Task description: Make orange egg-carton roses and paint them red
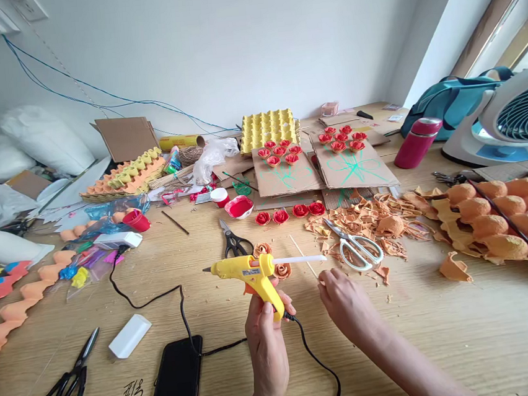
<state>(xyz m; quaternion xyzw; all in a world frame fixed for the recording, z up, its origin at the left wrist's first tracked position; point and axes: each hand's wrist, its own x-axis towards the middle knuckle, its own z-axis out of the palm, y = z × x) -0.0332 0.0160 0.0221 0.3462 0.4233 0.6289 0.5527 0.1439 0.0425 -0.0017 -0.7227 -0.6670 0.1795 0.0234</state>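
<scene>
Yellow plastic glue gun (252, 271) up off the table in the left hand (266, 344), nozzle aimed left, white glue stick (300, 259) poking out the back. Left fingers wrapped snugly around the handle. Right hand (343, 299) just beside, fingers bunched at the near end of a thin pale stick (297, 246); can't tell if actually pinching it, tbh.

Pretty tight up front: 2 orange paper-pulp rosettes (282, 271) and small black-handled scissors (237, 244) right behind the gun, white-handled scissors (361, 252) just past the right knuckles, then a heap of torn orange scraps (390, 224). 4 red rosettes (281, 217) in a row just in front of 2 brown cardboard sheets (269, 185).

More elbow room on the right: wide stretch of wood-grain tabletop (449, 329) from the forearm out to the bumpy orange egg tray (510, 206), cut off by the right edge. Narrower strip between left hand and black phone (174, 387). Also got a black cord (319, 356) looping down past the bottom edge, between the forearms.
</scene>
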